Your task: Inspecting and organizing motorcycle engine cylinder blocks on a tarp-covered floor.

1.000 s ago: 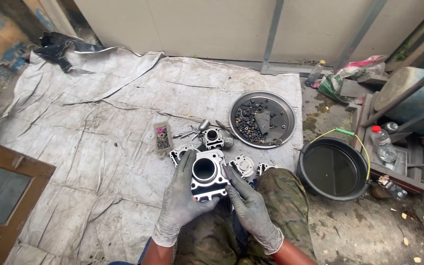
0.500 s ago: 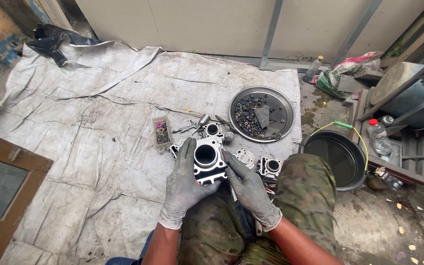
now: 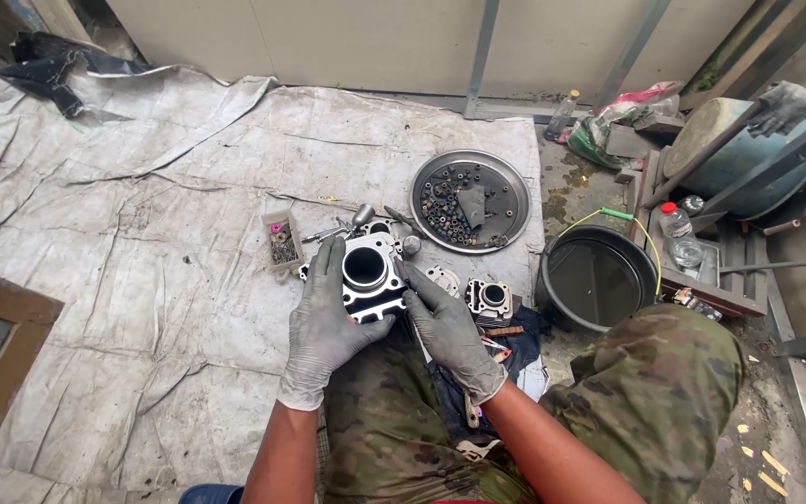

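Both gloved hands grip a grey metal engine cylinder block (image 3: 368, 273) with a round bore, held above my lap. My left hand (image 3: 325, 327) wraps its left side. On the right side my right hand (image 3: 451, 334) clasps it, fingers on the edge. Several smaller engine parts (image 3: 487, 301) lie on the sheet just beyond, beside a small box of bits (image 3: 283, 245).
A round metal tray (image 3: 515, 201) of nuts and bolts sits further out on the dirty white sheet (image 3: 142, 233). A black bucket (image 3: 599, 278) of dark liquid stands to the right. Crates, a bottle and a blue drum crowd the far right. My camouflage-clad knee (image 3: 664, 392) is raised.
The view has shifted so the hands and cylinder sit a little higher and left in frame. Both hands keep their hold on the cylinder, which has turned slightly.
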